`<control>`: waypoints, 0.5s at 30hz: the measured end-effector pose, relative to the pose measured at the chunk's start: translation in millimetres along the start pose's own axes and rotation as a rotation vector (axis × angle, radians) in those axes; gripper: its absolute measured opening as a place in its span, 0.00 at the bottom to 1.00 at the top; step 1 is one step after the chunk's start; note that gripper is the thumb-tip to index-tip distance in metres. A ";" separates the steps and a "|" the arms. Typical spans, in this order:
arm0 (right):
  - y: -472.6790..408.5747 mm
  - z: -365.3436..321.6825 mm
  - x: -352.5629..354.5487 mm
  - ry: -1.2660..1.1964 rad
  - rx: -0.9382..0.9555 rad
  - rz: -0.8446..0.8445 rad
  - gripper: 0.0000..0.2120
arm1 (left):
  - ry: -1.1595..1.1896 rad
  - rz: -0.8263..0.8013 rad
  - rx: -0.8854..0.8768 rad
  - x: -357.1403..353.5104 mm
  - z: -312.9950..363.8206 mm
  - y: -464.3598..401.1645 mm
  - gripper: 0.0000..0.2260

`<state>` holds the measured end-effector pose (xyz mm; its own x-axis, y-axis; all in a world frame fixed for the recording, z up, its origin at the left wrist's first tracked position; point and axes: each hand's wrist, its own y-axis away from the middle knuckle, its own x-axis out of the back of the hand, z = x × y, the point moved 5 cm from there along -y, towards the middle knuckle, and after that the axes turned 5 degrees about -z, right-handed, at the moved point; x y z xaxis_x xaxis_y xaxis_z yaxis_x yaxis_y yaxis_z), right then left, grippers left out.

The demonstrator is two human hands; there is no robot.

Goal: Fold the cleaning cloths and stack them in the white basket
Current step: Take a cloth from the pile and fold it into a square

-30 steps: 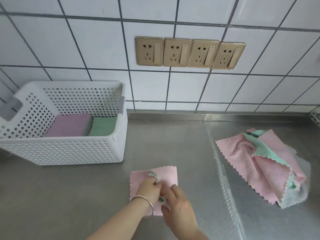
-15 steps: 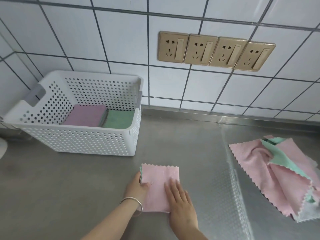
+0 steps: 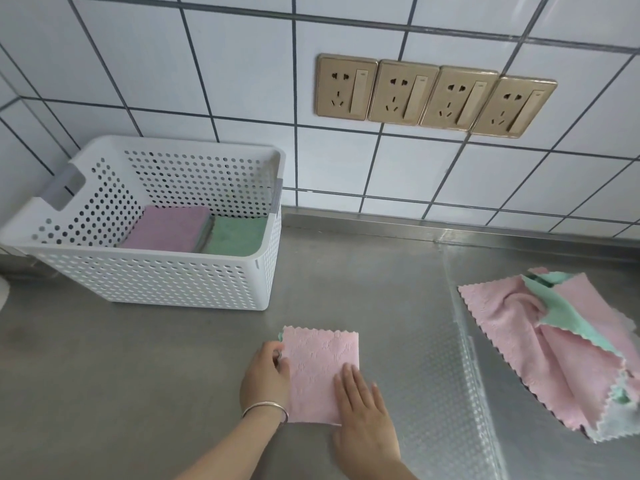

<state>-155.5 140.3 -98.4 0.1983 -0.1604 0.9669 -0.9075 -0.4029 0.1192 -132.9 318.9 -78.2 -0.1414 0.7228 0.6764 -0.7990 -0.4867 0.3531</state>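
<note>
Pink cloth point(image 3: 320, 370), no legible writing

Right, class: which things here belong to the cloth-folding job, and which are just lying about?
Job: folded pink cloth under both hands (left hand, right hand); unfolded cloth pile; white basket with folded purple cloth and green cloth.
Lying about: wall sockets; bracelet.

A pale pink folded cloth point(image 3: 320, 372) with a faint embossed pattern and zigzag edges. A white basket point(image 3: 156, 282) dotted with round holes holds a mauve stack point(image 3: 169, 228) and a green one point(image 3: 235, 235). Loose cloths point(image 3: 554, 344) — pink, mint, pale grey. Gold sockets point(image 3: 433, 95) on white tiles point(image 3: 207, 46) with dark grout.
</note>
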 end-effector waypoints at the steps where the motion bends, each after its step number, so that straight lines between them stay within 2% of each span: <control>1: 0.5 -1.7 6.6 -0.005 0.004 0.017 0.32 | -0.051 0.046 -0.059 1.8 1.6 0.7 0.10; 4: -10.9 -5.9 28.3 0.043 0.030 0.039 0.25 | -0.304 0.109 -0.444 -2.8 20.4 5.6 0.19; 5: -17.7 -5.1 31.6 0.070 0.029 0.047 0.24 | -0.413 0.069 -0.562 -11.2 25.3 7.4 0.20; 7: -29.4 2.9 23.1 0.080 -0.009 -0.019 0.30 | -0.620 -0.063 -0.721 -34.0 24.3 10.1 0.24; 10: -35.2 11.2 9.5 0.039 -0.018 -0.083 0.29 | -0.797 -0.184 -0.774 -51.5 8.6 7.0 0.30; 12: -36.5 13.0 6.0 0.037 0.019 -0.078 0.28 | -0.805 -0.239 -0.785 -52.8 6.8 4.3 0.34; 15: -37.4 15.7 6.6 0.039 0.018 -0.107 0.29 | -0.792 -0.272 -0.774 -52.2 7.0 2.1 0.34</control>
<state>-114.5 140.2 -100.0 0.2786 -0.0807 0.9570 -0.8749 -0.4324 0.2182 -123.1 276.7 -108.3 0.2808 0.1114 0.9533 -0.9316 0.2707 0.2427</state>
